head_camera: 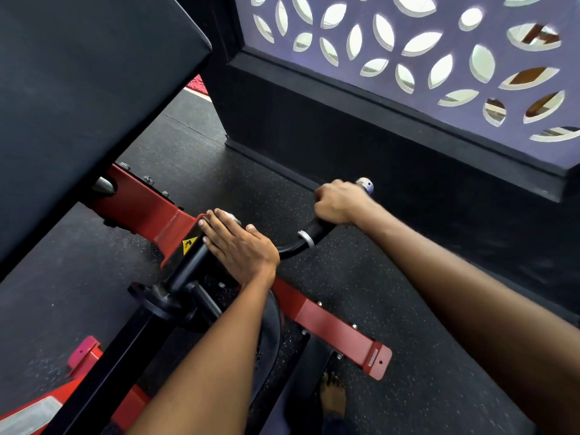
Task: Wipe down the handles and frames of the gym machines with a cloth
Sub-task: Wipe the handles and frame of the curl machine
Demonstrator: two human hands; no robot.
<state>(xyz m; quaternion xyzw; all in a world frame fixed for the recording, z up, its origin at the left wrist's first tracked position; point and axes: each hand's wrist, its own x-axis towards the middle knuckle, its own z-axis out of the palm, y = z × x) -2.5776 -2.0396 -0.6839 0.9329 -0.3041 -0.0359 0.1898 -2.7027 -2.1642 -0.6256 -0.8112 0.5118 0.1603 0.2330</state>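
Right hand (pixel 337 204) curls round a black handle (pixel 309 238), whose long axis runs from its chrome tip just beyond the knuckles back toward the left hand (pixel 237 246). That hand lies flat, fingers straight, on the red frame (pixel 332 328). No cloth shows; possibly hidden inside the fist. Open floor (pixel 392 309) surrounds both.

Handle (pixel 309 238): I see a black curved bar with a silver ring near its bend and a metal end cap at the far tip; it rises away from the frame toward the wall.
Frame (pixel 332 324): I read a red beam running diagonally over the dark floor, with a yellow warning sticker and bolts along it.
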